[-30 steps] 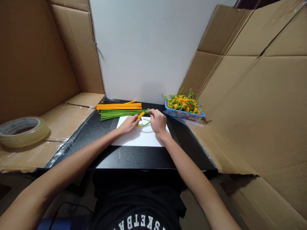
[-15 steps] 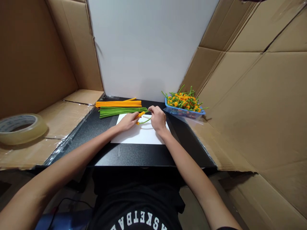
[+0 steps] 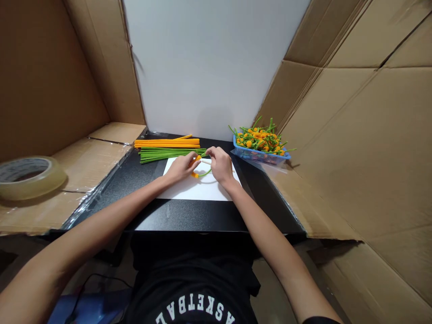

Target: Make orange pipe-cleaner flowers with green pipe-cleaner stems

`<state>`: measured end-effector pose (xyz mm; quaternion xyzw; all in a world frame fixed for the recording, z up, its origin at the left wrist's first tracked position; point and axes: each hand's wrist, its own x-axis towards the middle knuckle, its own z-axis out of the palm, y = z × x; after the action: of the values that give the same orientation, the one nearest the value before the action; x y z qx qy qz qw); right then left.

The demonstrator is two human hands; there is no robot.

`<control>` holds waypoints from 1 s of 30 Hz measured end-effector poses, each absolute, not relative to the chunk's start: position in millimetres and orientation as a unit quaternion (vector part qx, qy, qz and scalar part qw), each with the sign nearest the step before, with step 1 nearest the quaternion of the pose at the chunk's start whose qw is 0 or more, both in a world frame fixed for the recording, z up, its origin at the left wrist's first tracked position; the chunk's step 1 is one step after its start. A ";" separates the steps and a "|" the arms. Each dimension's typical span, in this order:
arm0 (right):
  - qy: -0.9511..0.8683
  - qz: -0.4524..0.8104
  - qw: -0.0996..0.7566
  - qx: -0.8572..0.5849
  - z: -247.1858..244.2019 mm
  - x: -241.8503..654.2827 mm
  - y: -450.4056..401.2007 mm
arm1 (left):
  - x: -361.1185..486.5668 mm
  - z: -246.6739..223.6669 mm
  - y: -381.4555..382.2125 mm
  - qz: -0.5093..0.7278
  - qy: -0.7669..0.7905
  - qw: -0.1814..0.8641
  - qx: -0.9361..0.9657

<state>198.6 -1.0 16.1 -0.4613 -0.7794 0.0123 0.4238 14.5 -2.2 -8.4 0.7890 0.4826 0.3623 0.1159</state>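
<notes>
Black worktop [image 3: 189, 216]: our left hand [image 3: 179, 169] clamps orange coil [image 3: 195, 175]; right hand [image 3: 222, 166] at its three o'clock pinches green stem [image 3: 204, 173]; likely light, soft, best held by stem.

The desk [image 3: 158, 216] is black with pale specks, the paper [image 3: 195, 191] on it plain white. Toward its far edge, one bundle of stems [image 3: 167, 143] is orange, the other [image 3: 158, 154] green. The basket [image 3: 261, 156] by its far right corner is blue, its flowers [image 3: 258, 135] orange and green. White letters mark the black shirt [image 3: 192, 279].
</notes>
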 end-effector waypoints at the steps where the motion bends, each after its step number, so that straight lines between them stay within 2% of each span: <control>1: -0.776 0.007 0.424 -0.467 16.6 198.6 -1.7 | 14.2 -8.6 -1.9 0.358 0.485 0.109 0.790; 12: -0.771 0.004 0.443 -0.458 17.3 197.8 -2.2 | 14.5 -10.3 0.5 0.357 0.478 0.080 0.798; 19: -0.779 -0.020 0.434 -0.453 18.2 197.0 -2.9 | 14.8 -10.5 0.7 0.386 0.449 0.098 0.800; 30: -0.783 0.030 0.467 -0.410 13.0 196.6 2.2 | 15.5 -8.6 -2.9 0.367 0.441 0.103 0.812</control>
<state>196.6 2.2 13.0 -0.4100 -0.7831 0.0303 0.4666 15.5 -2.9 -8.6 0.8124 0.4411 0.3673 0.1028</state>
